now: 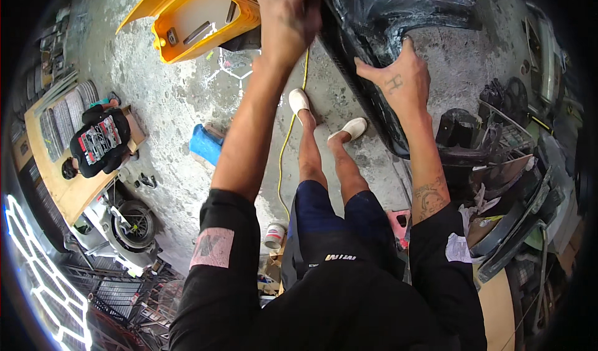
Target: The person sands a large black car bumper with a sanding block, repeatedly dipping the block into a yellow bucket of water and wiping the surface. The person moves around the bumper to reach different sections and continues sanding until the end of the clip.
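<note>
A large black curved panel, glossy in places and scuffed, crosses the top centre toward the lower right. My left hand is at the panel's upper left edge, slightly blurred, fingers curled over something dark I cannot make out. My right hand grips the panel farther right, thumb stretched toward its long edge, index finger bent onto its inner contour. A yellow moulded panel with small pieces inside lies left of my left hand.
A co-worker bends over a plywood board at left, above a wheeled vehicle. A blue object, yellow cable and bucket lie on the concrete floor. Stacked dark panels crowd the right side.
</note>
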The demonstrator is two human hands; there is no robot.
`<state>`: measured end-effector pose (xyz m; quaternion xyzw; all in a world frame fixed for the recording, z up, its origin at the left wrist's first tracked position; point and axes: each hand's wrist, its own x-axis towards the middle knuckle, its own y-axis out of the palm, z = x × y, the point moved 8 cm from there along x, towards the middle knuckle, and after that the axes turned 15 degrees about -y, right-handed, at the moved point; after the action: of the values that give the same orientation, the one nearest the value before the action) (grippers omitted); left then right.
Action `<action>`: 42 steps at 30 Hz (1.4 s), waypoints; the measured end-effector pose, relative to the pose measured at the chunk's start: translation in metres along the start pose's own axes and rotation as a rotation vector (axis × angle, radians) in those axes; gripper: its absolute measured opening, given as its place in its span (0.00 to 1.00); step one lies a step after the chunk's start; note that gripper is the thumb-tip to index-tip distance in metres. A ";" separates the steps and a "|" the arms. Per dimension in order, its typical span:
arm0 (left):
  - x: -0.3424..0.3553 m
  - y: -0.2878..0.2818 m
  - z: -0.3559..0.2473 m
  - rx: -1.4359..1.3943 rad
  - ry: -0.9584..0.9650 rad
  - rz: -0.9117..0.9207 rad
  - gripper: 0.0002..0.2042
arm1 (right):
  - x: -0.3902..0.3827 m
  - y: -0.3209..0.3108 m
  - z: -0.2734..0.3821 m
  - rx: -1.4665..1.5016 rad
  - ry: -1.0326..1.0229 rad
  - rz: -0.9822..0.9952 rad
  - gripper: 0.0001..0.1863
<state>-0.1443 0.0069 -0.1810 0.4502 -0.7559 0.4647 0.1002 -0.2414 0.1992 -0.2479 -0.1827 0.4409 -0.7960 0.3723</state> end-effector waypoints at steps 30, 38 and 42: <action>-0.040 0.015 -0.049 0.156 0.203 0.299 0.17 | -0.007 0.001 -0.012 0.015 0.032 0.075 0.45; -0.055 0.014 -0.023 -0.027 -0.142 0.150 0.29 | -0.005 0.000 -0.009 0.024 0.013 0.031 0.44; -0.001 0.018 -0.003 0.029 0.100 0.073 0.28 | -0.004 -0.006 0.001 -0.047 -0.010 -0.006 0.41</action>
<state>-0.1588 0.0132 -0.1910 0.3998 -0.7590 0.5011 0.1142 -0.2404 0.2038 -0.2422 -0.1966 0.4572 -0.7855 0.3677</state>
